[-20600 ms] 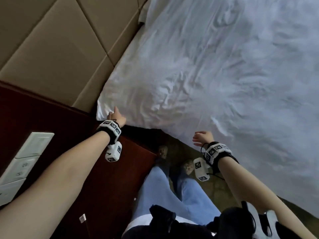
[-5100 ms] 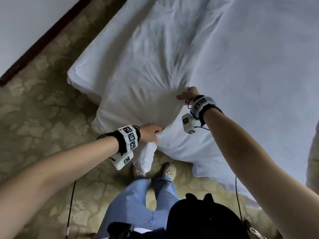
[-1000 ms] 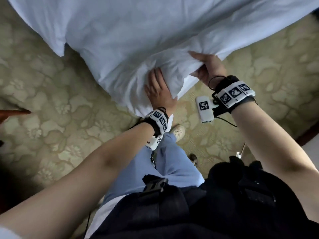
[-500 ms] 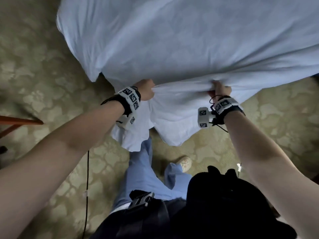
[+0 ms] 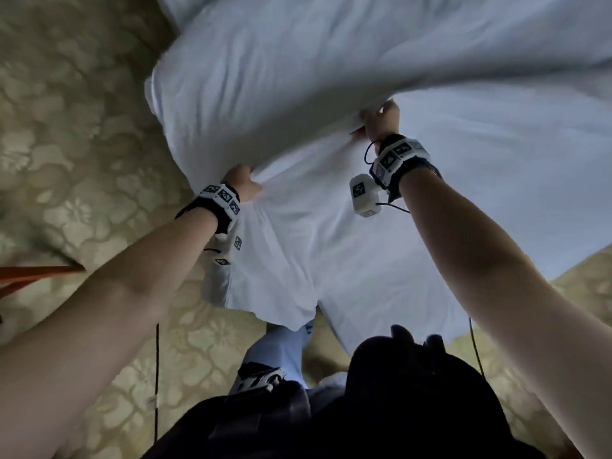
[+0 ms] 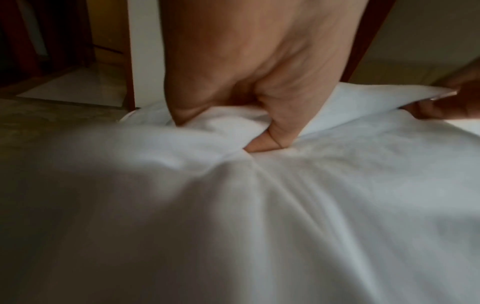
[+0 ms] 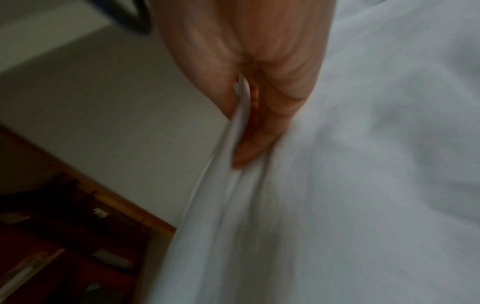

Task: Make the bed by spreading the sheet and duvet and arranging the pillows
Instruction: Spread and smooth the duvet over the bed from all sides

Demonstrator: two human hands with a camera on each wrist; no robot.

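A big white pillow point(image 5: 298, 77) in its white case hangs in the air over the carpet, filling the upper half of the head view. My left hand point(image 5: 241, 182) grips a bunch of the case fabric at the pillow's near end. My right hand point(image 5: 377, 122) pinches the same edge, higher and to the right. The loose end of the case point(image 5: 298, 260) hangs below both hands, in front of my legs. In the left wrist view my left hand point(image 6: 259, 123) curls into the white cloth, and the right hand point(image 6: 446, 102) pinches the edge at far right. My right hand point(image 7: 249, 123) holds a fold of cloth.
Green-beige patterned carpet point(image 5: 66, 127) lies all around. A reddish wooden piece point(image 5: 33, 273) juts in at the left edge. A black cable point(image 5: 156, 376) hangs by my blue jeans point(image 5: 281, 352). A dark wood door frame point(image 6: 131, 61) stands beyond the pillow.
My left hand has gone from lying flat on the pillow to gripping the case. The pillow has swung up and to the right, and more of the loose case hangs below my hands.
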